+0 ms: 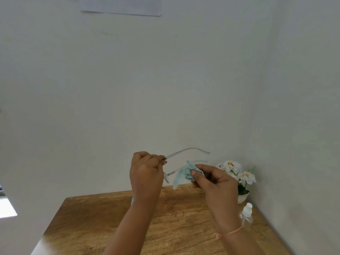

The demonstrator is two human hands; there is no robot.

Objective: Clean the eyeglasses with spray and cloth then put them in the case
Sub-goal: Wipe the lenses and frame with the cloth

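Your glasses (191, 148) are clear-framed, with both thin temples unfolded and pointing right from your left hand (146, 170). That hand's fingers curl tight around the frame front, raised above the table (92, 218). Your right hand (215, 181) pinches the pale blue cloth (181, 176) around the lower temple, thumb on top. You have one pair, one cloth, and one bottle (246, 216) standing just right of your right wrist.

Nothing readable here tbh. The sheet of paper (121, 6) up on the wall (165, 80) is too washed out to make out, and the spray bottle (245, 217) shows no legible label.
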